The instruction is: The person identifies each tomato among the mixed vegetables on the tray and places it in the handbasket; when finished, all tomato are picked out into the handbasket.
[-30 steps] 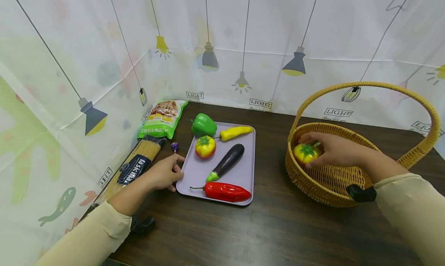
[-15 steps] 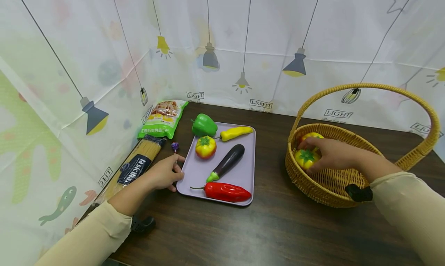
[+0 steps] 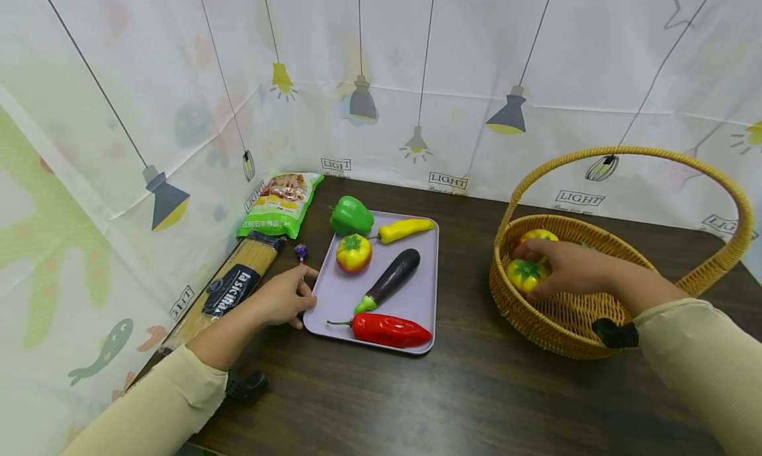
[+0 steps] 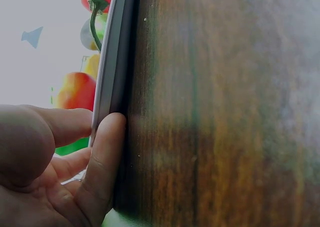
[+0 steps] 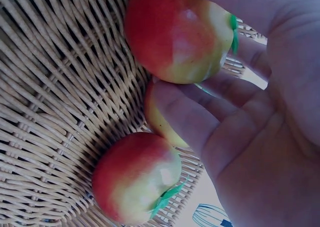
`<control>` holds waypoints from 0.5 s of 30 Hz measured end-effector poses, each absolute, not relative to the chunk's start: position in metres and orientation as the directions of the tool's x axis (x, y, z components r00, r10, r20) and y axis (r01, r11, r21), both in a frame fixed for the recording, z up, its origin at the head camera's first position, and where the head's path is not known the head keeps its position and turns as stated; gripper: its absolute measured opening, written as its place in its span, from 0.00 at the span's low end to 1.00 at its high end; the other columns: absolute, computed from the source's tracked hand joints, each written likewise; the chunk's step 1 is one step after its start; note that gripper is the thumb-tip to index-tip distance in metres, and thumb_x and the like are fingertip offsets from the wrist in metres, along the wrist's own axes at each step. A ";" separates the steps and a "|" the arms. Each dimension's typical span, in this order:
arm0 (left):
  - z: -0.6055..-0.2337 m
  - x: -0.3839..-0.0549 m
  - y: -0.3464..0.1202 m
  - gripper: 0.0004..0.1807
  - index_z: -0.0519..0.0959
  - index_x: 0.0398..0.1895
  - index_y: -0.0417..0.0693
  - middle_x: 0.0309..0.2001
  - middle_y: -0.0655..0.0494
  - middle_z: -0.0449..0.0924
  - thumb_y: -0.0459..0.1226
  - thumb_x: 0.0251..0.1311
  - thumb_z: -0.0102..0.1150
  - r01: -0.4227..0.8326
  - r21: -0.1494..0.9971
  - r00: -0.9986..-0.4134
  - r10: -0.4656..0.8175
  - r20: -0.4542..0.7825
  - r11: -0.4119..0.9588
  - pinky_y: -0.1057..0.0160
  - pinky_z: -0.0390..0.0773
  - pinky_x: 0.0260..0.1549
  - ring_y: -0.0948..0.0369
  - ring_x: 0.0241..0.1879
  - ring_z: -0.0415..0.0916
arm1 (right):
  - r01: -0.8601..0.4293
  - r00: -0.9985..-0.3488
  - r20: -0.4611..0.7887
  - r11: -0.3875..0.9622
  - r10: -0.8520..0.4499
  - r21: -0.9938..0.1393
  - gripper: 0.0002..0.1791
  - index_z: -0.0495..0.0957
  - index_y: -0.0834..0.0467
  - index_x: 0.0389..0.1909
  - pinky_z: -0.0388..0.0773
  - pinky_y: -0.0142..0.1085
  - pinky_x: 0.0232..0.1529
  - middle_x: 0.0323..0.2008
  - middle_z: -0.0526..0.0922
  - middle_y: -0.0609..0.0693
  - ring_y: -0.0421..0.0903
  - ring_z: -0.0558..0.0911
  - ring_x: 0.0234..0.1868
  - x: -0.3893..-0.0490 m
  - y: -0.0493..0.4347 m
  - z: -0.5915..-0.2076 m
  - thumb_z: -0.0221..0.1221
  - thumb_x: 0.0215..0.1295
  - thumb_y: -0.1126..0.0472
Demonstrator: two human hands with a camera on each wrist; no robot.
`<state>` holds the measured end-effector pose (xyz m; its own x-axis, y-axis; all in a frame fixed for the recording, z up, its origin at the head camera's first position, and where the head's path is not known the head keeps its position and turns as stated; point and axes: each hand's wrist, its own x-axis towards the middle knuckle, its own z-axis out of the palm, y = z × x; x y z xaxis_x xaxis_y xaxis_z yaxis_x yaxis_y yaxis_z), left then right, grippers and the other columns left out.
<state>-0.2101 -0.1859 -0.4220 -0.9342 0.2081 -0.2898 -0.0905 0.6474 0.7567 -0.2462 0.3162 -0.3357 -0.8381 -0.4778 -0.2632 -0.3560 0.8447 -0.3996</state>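
In the head view my right hand [image 3: 574, 267] reaches into the wicker basket [image 3: 550, 330] and holds a red-and-yellow tomato [image 3: 524, 278] by its sides, near the left wall. A second tomato [image 3: 540, 235] peeks out behind the fingers. The right wrist view shows the held tomato [image 5: 175, 37] between thumb and fingers, and another tomato [image 5: 137, 179] lying on the weave. My left hand [image 3: 284, 298] pinches the left rim of the lilac tray [image 3: 419, 287], thumb above and a finger under the edge. On it lie a tomato [image 3: 354, 253], an eggplant [image 3: 389, 277] and several peppers.
Left of the tray lie a spaghetti pack [image 3: 238, 280], a green food bag [image 3: 282, 204] and a small purple lollipop [image 3: 301, 251]. The basket's tall handle [image 3: 631, 151] arches above my right forearm. A printed white curtain [image 3: 393, 138] borders the dark table [image 3: 464, 376].
My right hand has moved slightly nearer with the held tomato, bringing a second tomato into sight behind it. My left hand stays on the tray rim.
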 end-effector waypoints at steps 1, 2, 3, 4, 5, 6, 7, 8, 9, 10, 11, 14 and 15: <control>-0.422 -0.210 -0.186 0.28 0.67 0.70 0.44 0.39 0.46 0.75 0.30 0.68 0.61 -0.094 0.756 -0.934 0.206 -0.292 0.648 0.58 0.86 0.22 0.53 0.25 0.79 | -0.358 -0.837 -0.262 0.843 -0.480 -0.401 0.42 0.70 0.54 0.67 0.77 0.45 0.46 0.58 0.76 0.58 0.51 0.77 0.49 -0.246 0.316 -0.336 0.75 0.54 0.43; -0.422 -0.210 -0.186 0.28 0.67 0.70 0.45 0.39 0.46 0.75 0.31 0.68 0.61 -0.097 0.755 -0.934 0.203 -0.295 0.648 0.58 0.86 0.23 0.53 0.25 0.79 | -0.360 -0.837 -0.262 0.844 -0.481 -0.398 0.42 0.70 0.54 0.67 0.77 0.45 0.47 0.58 0.76 0.58 0.51 0.77 0.49 -0.246 0.316 -0.335 0.75 0.54 0.43; -0.423 -0.211 -0.186 0.28 0.67 0.70 0.45 0.39 0.46 0.75 0.31 0.68 0.61 -0.096 0.754 -0.933 0.205 -0.295 0.649 0.58 0.86 0.23 0.53 0.25 0.79 | -0.363 -0.836 -0.261 0.843 -0.483 -0.397 0.43 0.70 0.53 0.67 0.77 0.45 0.47 0.58 0.76 0.58 0.52 0.77 0.50 -0.247 0.315 -0.335 0.75 0.54 0.42; -0.423 -0.211 -0.186 0.28 0.67 0.70 0.45 0.40 0.45 0.75 0.31 0.68 0.61 -0.099 0.754 -0.933 0.204 -0.298 0.649 0.58 0.86 0.23 0.53 0.25 0.79 | -0.366 -0.835 -0.261 0.843 -0.485 -0.395 0.43 0.70 0.53 0.67 0.77 0.46 0.48 0.58 0.76 0.57 0.52 0.77 0.50 -0.247 0.315 -0.335 0.75 0.53 0.42; -0.423 -0.211 -0.186 0.28 0.67 0.70 0.45 0.40 0.45 0.75 0.31 0.68 0.62 -0.101 0.753 -0.932 0.203 -0.301 0.650 0.58 0.86 0.23 0.53 0.25 0.79 | -0.369 -0.834 -0.260 0.843 -0.486 -0.393 0.43 0.70 0.53 0.67 0.77 0.46 0.48 0.58 0.77 0.57 0.52 0.77 0.51 -0.247 0.315 -0.334 0.75 0.53 0.41; -0.423 -0.211 -0.186 0.28 0.67 0.70 0.46 0.40 0.45 0.75 0.32 0.68 0.62 -0.104 0.752 -0.931 0.202 -0.303 0.651 0.58 0.86 0.23 0.52 0.25 0.79 | -0.374 -0.833 -0.259 0.842 -0.490 -0.389 0.43 0.70 0.53 0.67 0.77 0.47 0.49 0.58 0.77 0.57 0.53 0.77 0.52 -0.248 0.315 -0.334 0.75 0.53 0.40; -0.423 -0.212 -0.186 0.28 0.67 0.70 0.46 0.40 0.45 0.75 0.32 0.68 0.62 -0.105 0.750 -0.931 0.201 -0.305 0.653 0.58 0.86 0.23 0.52 0.25 0.79 | -0.379 -0.832 -0.257 0.841 -0.492 -0.386 0.44 0.70 0.53 0.67 0.76 0.48 0.50 0.58 0.77 0.57 0.53 0.77 0.53 -0.248 0.314 -0.334 0.75 0.53 0.40; -0.423 -0.212 -0.187 0.28 0.67 0.70 0.46 0.40 0.46 0.75 0.32 0.68 0.62 -0.103 0.748 -0.931 0.203 -0.305 0.655 0.58 0.86 0.23 0.52 0.25 0.79 | -0.382 -0.831 -0.255 0.841 -0.494 -0.384 0.44 0.71 0.53 0.67 0.76 0.49 0.51 0.58 0.77 0.56 0.54 0.77 0.54 -0.248 0.314 -0.334 0.75 0.52 0.40; -0.423 -0.212 -0.187 0.28 0.67 0.70 0.46 0.40 0.46 0.75 0.32 0.68 0.62 -0.100 0.747 -0.930 0.204 -0.304 0.657 0.58 0.86 0.23 0.52 0.25 0.79 | -0.384 -0.831 -0.253 0.840 -0.495 -0.384 0.44 0.71 0.53 0.66 0.77 0.50 0.52 0.58 0.77 0.56 0.54 0.77 0.55 -0.247 0.314 -0.333 0.75 0.52 0.40; -0.423 -0.212 -0.186 0.29 0.67 0.70 0.47 0.40 0.46 0.75 0.32 0.68 0.62 -0.104 0.746 -0.931 0.200 -0.306 0.658 0.58 0.86 0.23 0.52 0.25 0.79 | -0.384 -0.830 -0.254 0.839 -0.496 -0.385 0.44 0.71 0.53 0.67 0.77 0.51 0.53 0.58 0.77 0.56 0.55 0.77 0.55 -0.247 0.314 -0.333 0.76 0.52 0.40; -0.422 -0.212 -0.186 0.29 0.67 0.71 0.47 0.40 0.46 0.75 0.32 0.68 0.62 -0.102 0.744 -0.931 0.200 -0.305 0.660 0.58 0.86 0.23 0.52 0.25 0.79 | -0.383 -0.830 -0.254 0.839 -0.496 -0.387 0.44 0.71 0.53 0.66 0.77 0.52 0.53 0.58 0.77 0.56 0.55 0.77 0.56 -0.247 0.313 -0.332 0.76 0.52 0.41; -0.423 -0.212 -0.187 0.29 0.67 0.71 0.46 0.40 0.46 0.75 0.32 0.68 0.62 -0.097 0.742 -0.931 0.203 -0.303 0.664 0.59 0.86 0.23 0.53 0.24 0.79 | -0.387 -0.826 -0.249 0.830 -0.506 -0.401 0.44 0.70 0.55 0.67 0.78 0.54 0.54 0.58 0.77 0.57 0.58 0.77 0.57 -0.245 0.312 -0.330 0.76 0.53 0.43; -0.423 -0.212 -0.187 0.29 0.67 0.71 0.47 0.40 0.46 0.75 0.32 0.68 0.62 -0.098 0.742 -0.931 0.202 -0.304 0.663 0.59 0.86 0.23 0.53 0.24 0.80 | -0.387 -0.826 -0.247 0.828 -0.507 -0.406 0.43 0.70 0.55 0.67 0.78 0.54 0.55 0.58 0.78 0.57 0.58 0.78 0.58 -0.244 0.311 -0.329 0.76 0.53 0.43</control>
<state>-0.2122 -0.1868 -0.4225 -0.9311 0.2022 -0.3036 -0.0981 0.6629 0.7423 -0.2437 0.3112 -0.3290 -0.8256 -0.5075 -0.2467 -0.3875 0.8277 -0.4059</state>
